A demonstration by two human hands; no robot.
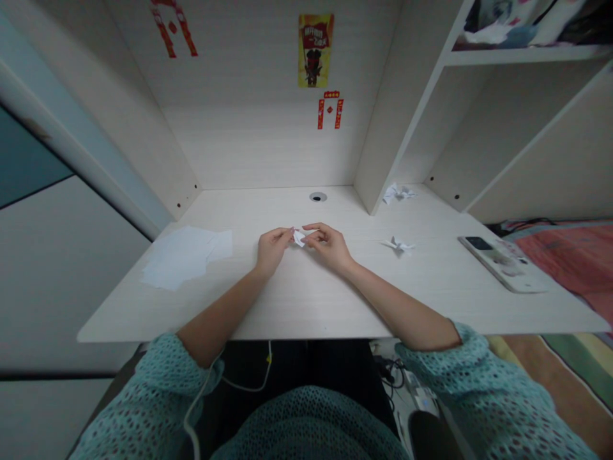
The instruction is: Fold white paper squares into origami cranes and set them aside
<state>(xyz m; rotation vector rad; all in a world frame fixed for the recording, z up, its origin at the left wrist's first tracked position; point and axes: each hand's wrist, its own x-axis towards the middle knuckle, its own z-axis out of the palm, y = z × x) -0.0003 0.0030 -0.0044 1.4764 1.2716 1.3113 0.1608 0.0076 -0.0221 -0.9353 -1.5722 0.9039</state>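
Left hand and right hand held small folded white paper piece in a narrow fingertip pinch over the white desk; loose paper sheets lay left.

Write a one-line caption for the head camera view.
Left hand and right hand hold a folded white paper at a pale desk.

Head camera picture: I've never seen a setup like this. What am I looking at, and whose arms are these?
This single picture comes from a camera worn on a person's head, looking down at their own bare hands; no machine appears. Their left hand and right hand pinch a small piece of folded white paper over a pale wood-grain desk. Loose paper sheets lie to the left. To the right are a folded paper shape, a second paper shape and a white remote control.
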